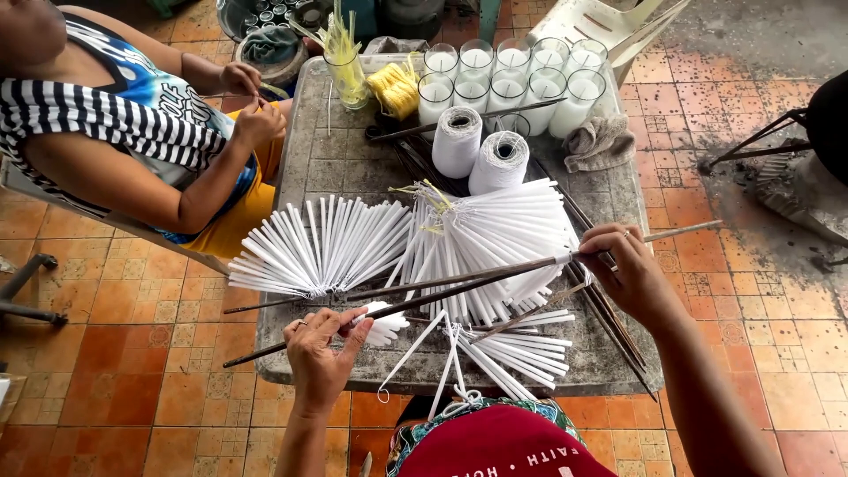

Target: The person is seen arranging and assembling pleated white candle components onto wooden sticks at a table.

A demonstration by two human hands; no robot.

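My left hand (pixel 320 349) sits lower centre-left of frame, my right hand (pixel 625 268) centre-right. Both are on the same long dark rod (pixel 459 281). Its long axis runs diagonally, low end at lower left near the table edge, high end at right past my knuckles. Left fingers are closed round the rod, with a small bunch of thin white candles (pixel 386 325) at the fingertips. Right fingers are curled and pinched on the rod's upper part; a pale stick tip pokes out to the right beyond them.

The rod lies across the fanned white candles (pixel 495 238) at frame centre. Another fan of candles (pixel 322 247) lies to its left, and a looser pile (pixel 517 353) sits nearer me. The left hand is nearer the loose bunch, the right nearer the big fan.

The table (pixel 327 168) is grey stone. Its near edge is just under my wrists, its left edge close to the rod's low end. Spare dark rods (pixel 609 318) lie along the right side, under my right wrist.

Upper centre: two cones of white string (pixel 481 150), a cluster of filled glasses (pixel 512 75), a yellow bundle (pixel 395 88), a rag (pixel 601 141). Upper left, another person's hands (pixel 252 102) work apart from mine. The only open room is the tiled floor on the left and right.
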